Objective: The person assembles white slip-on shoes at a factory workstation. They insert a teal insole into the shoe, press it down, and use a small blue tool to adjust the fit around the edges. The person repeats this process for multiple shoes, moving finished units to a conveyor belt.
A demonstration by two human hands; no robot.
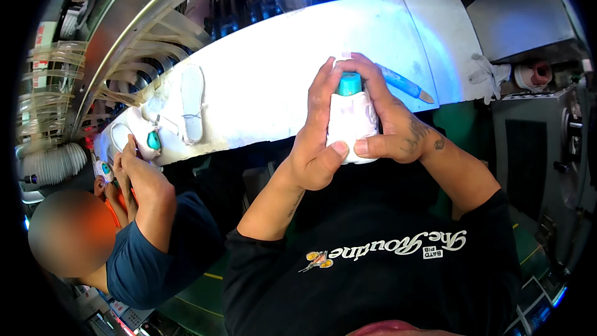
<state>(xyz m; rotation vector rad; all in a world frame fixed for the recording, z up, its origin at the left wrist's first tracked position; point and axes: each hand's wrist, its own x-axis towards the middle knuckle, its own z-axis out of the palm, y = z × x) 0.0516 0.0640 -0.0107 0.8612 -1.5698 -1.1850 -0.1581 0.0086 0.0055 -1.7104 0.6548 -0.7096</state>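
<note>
Between my two hands is a white shoe with a teal last showing in its opening. My left hand grips its left side, and my right hand wraps its right side. Both thumbs press on the near end, and the fingers curl round the far end. The shoe is held over the near edge of the white worktable. Just right of my right fingers, a long blue tool with a tan tip lies on the table.
A white shoe sole lies on the table's left part. Beside it, a co-worker reaches toward another white shoe with a teal last. White gloves hang at the right end, near a grey metal box. Machinery runs along the far side.
</note>
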